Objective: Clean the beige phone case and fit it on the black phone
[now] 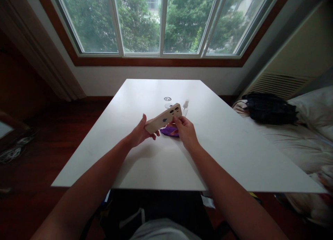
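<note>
white table [221, 146], purple cloth [168, 131], small spray bottle [185, 106]

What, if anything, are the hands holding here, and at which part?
A beige phone case, held above the table: the left hand grips its lower end, and the right hand pinches its edge near the camera cutouts.

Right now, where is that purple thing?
The purple thing lies on the white table near its middle, just under the beige phone and against the right hand.
</note>
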### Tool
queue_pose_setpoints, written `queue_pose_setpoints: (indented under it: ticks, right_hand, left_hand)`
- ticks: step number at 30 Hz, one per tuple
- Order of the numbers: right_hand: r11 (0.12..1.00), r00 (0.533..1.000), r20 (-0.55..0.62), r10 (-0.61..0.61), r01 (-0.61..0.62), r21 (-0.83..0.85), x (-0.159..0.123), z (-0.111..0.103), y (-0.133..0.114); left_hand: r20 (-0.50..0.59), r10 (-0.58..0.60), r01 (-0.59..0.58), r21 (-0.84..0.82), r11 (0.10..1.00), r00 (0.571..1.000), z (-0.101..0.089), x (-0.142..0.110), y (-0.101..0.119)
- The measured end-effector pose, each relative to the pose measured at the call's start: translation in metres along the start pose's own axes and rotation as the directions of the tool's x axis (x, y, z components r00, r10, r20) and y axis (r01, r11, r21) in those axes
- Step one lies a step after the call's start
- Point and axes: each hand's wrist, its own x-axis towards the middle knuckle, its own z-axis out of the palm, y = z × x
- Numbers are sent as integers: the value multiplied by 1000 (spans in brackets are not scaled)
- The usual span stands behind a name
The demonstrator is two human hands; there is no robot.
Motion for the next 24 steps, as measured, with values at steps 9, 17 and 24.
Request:
queue_pose_setpoints:
  ticks: [9,17,24]
  right_hand:
    - [997,998,33,47,-49,58,-8,3,-13]
    - [999,993,112,29,-27,-19,-12,10,-13]
    - [986,988,144,-64,85,-145,-20,13,-18]
  left_hand:
    - [-12,40,-35,281,959,999,5,-3,-3]
    - [11,24,-26,333,943,1000,11,0,-10]
    - [40,54,-64,309,949,998,19,2,-14]
